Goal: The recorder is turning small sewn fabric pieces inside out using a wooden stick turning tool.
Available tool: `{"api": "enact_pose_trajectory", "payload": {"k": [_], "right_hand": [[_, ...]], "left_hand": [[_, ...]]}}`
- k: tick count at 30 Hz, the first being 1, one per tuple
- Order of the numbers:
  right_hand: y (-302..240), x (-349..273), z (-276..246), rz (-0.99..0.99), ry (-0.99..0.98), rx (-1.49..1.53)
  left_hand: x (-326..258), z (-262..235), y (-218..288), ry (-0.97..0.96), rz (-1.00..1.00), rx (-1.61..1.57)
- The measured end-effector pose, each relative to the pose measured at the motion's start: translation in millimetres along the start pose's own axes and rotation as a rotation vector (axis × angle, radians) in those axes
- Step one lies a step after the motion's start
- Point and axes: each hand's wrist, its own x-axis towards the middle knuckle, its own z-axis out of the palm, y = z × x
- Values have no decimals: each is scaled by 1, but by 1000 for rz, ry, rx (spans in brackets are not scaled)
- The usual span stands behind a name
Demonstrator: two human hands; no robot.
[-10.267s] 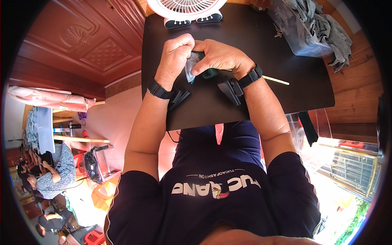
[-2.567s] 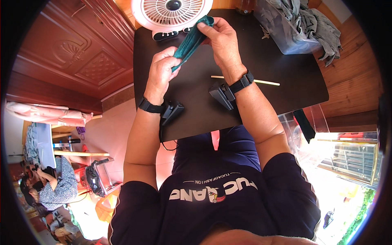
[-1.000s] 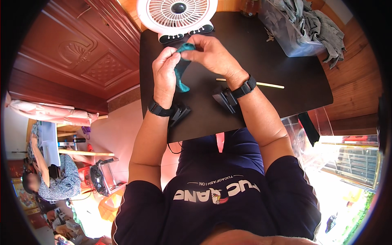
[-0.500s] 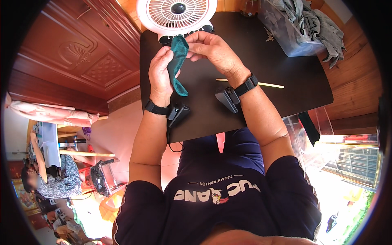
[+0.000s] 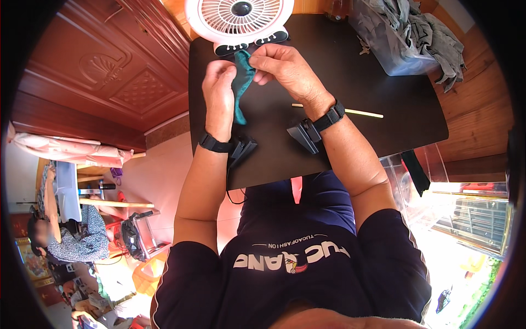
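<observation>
A narrow piece of dark green velvety fabric (image 5: 241, 88) hangs between my two hands above the dark table, close to the fan. My left hand (image 5: 219, 90) is closed on its left side, thumb up along the cloth. With thumb and fingers my right hand (image 5: 278, 64) pinches the upper right edge of the fabric. The lower end dangles free and curls slightly. Right of it, a thin pale stick (image 5: 364, 114) lies on the table, partly covered by my right wrist.
A white fan (image 5: 241, 38) stands at the table's (image 5: 378, 93) far edge. A clear plastic bin (image 5: 405, 68) heaped with grey cloth sits far right. Dark green cloth (image 5: 415, 172) hangs over a clear container beside the table's right side. Another person (image 5: 82, 236) sits at the left.
The green fabric has turned more edge-on and looks narrower, its lower end a little higher. My left hand has rotated slightly around it, and the right keeps its pinch.
</observation>
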Motion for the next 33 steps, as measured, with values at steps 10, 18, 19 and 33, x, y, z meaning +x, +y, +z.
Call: {"api": "enact_pose_trajectory", "payload": {"k": [10,18,19,33], "right_hand": [[11,-1,10,-112,51,-170],[10,-3,16,-67,36,-137],[9,-3,17,-65,36,-136],[7,-1,5,72,-1,52]], "left_hand": [[-11,9,10,-57,120,94],[-8,8,12,-46,-20,-118],[-8,7,12,-45,-21,-117],[-9,8,16,-116,5,-75]]}}
